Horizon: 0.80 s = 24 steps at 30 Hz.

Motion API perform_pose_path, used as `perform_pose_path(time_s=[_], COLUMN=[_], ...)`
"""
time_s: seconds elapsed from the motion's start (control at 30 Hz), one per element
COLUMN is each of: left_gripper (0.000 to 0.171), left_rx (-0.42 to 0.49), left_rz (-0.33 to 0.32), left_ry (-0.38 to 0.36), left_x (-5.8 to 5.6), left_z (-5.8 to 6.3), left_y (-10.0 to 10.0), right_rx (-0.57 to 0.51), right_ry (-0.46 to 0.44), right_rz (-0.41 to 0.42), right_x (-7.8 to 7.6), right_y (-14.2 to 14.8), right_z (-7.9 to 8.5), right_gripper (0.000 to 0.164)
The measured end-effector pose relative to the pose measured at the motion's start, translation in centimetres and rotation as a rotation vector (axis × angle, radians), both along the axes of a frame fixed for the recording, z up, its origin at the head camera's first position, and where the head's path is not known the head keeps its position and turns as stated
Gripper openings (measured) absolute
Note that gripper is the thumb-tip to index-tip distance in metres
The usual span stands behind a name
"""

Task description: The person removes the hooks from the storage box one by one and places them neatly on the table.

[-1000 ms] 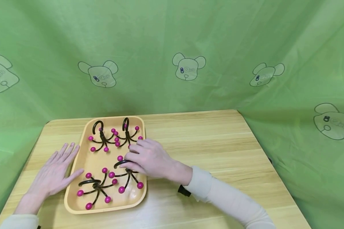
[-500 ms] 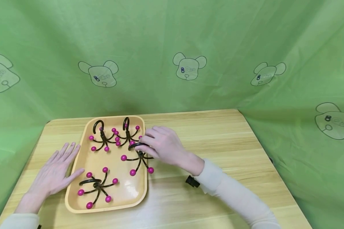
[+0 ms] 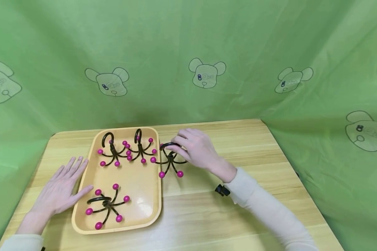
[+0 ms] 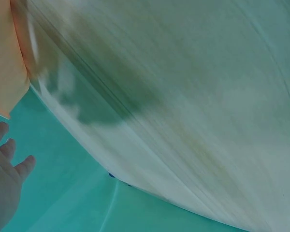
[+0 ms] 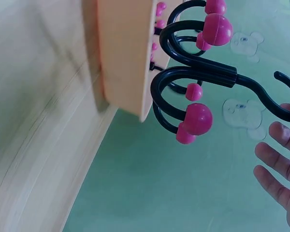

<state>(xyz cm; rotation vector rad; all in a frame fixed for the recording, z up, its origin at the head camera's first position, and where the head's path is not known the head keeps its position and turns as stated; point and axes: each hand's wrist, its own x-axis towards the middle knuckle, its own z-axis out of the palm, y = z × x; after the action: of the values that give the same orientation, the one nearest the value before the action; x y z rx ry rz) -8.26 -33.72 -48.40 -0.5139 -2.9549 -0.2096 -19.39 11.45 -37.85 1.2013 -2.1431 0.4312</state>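
Note:
My right hand [image 3: 196, 148] pinches the curved top of a black multi-arm hanging hook [image 3: 170, 157], whose arms end in pink balls. This hook is just outside the right rim of the tray [image 3: 160, 205]; in the right wrist view its arms hang free of the table. Three similar hooks stay in the tray: a back-left hook [image 3: 113, 150], a back-right hook [image 3: 140, 148] and a front-left hook [image 3: 106, 203]. My left hand [image 3: 58, 190] lies flat with fingers straight, its fingertips and thumb at the tray's left rim.
The tray rests on the left part of a wooden table [image 3: 238, 160]. A green curtain [image 3: 163, 42] with printed bear heads surrounds the table's back and sides. A black strap piece [image 3: 222, 190] hangs below my right wrist.
The right hand has lifted the hook from the tray's front right and carried it back and right, over the rim. The left hand has stayed in place.

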Motion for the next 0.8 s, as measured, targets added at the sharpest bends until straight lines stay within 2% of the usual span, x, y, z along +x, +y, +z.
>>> perform_pose_path(time_s=[0.1,0.3,0.37,0.5,0.53,0.73,0.8], left_gripper=[0.093,0.092,0.092,0.091,0.091,0.091,0.091], left_rx=[-0.001,0.001,0.001,0.003,0.003,0.005,0.004], left_rz=[0.001,0.002,0.001,0.002,0.002,0.003,0.003], left_ry=[0.003,0.004,0.003,0.003,0.003,0.006,0.007], left_x=[0.0,0.0,-0.1,-0.1,-0.1,0.0,0.0], left_z=[0.0,0.1,0.1,0.1,0.1,0.1,0.1], left_y=[0.0,0.1,0.1,0.1,0.1,0.1,0.1], right_rx=[-0.006,-0.013,-0.014,-0.013,-0.013,-0.003,0.002], right_ry=[0.006,-0.01,-0.02,-0.024,-0.025,-0.049,-0.058], right_rz=[-0.013,-0.042,-0.055,-0.081,-0.086,-0.105,-0.114], right_x=[-0.6,-1.7,-2.0,-2.8,-3.0,-4.1,-4.4], right_y=[0.6,1.6,1.8,2.1,2.2,2.6,2.8], right_z=[-0.2,-0.9,-1.2,-1.9,-2.0,-3.0,-3.3], right_gripper=[0.043,0.027,0.031,0.055,0.057,0.027,0.025])
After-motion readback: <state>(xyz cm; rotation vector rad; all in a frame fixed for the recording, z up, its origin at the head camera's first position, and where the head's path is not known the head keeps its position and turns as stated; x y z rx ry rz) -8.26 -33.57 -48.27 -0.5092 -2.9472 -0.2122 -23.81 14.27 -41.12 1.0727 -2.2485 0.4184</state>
